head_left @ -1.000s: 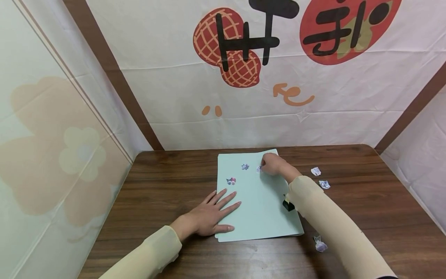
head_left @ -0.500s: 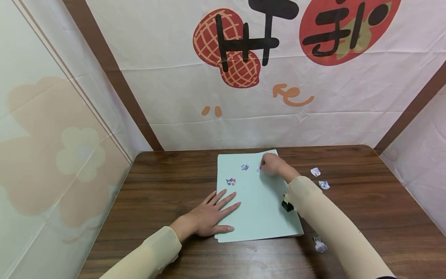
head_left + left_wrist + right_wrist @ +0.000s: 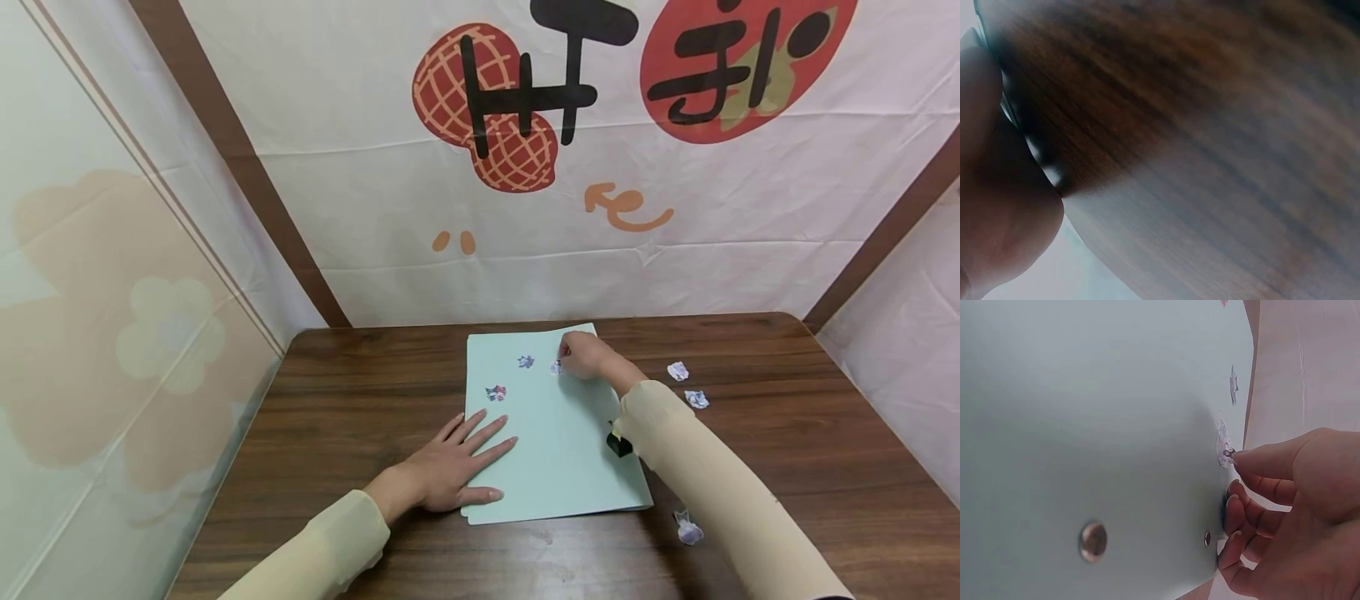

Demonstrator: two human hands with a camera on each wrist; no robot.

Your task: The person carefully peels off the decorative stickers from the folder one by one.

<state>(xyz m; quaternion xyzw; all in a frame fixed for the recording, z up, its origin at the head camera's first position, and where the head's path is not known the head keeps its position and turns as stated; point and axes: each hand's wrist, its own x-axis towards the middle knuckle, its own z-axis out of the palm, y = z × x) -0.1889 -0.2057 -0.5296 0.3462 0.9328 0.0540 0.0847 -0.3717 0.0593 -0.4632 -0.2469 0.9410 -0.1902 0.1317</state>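
A pale mint-green folder (image 3: 555,450) lies on the table, with metal studs (image 3: 1093,541) visible in the right wrist view. My left hand (image 3: 450,467) rests on its left edge, fingers spread and straight. Near the folder's top right, my right hand (image 3: 585,354) has curled fingers and pinches the edge of a small purple-and-white sticker (image 3: 1223,447) between thumb and index finger. The sticker lies against the cover, partly hidden by the fingertips. A purple sticker (image 3: 526,362) and a pink-and-dark sticker (image 3: 496,392) are on the cover to the left.
To the right on the wooden table (image 3: 345,400) lie crumpled scraps, one white (image 3: 678,371) and one bluish (image 3: 696,399). A clear-and-purple scrap (image 3: 688,528) lies nearer, beside the right sleeve. Close to that sleeve is a small black object (image 3: 618,443). Printed fabric (image 3: 375,208) hangs behind.
My right hand stays at the sticker with only slight finger movement. My left hand has not moved. The head view has shifted a little.
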